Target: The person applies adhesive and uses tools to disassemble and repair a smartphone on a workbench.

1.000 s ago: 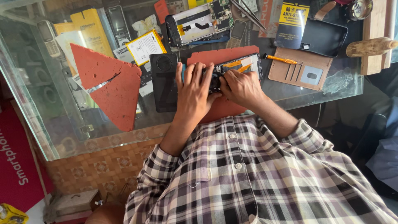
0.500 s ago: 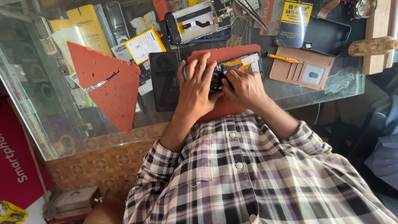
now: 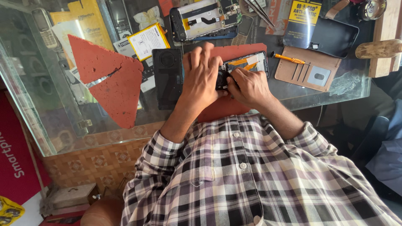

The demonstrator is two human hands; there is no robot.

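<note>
An opened phone (image 3: 245,67) lies on a red mat (image 3: 234,104) on the glass counter (image 3: 54,104), its long axis running left to right with a slight rise toward the right, its bare insides facing up and its right end pointing at an orange-handled screwdriver (image 3: 287,57); the left hand (image 3: 201,77) lies flat over the phone's left end, fingers spread and only loosely bent, pressing it down rather than closed round it; the right hand (image 3: 248,86) is curled, fingertips pinched together at the dark left part of the phone, though whether they grip a small part there cannot be told; the two hands touch each other over that end; just left of the left hand lies a black back cover (image 3: 167,77), close enough to hem that side in; beyond the phone's far edge a second opened phone (image 3: 207,17) and tweezers (image 3: 259,10) crowd the top; to the right a brown wallet case (image 3: 307,69) sits just past the screwdriver; the near edge of the counter runs close under the wrists, so open glass shows mainly at the far left, round a cracked red sheet (image 3: 106,79)
</note>
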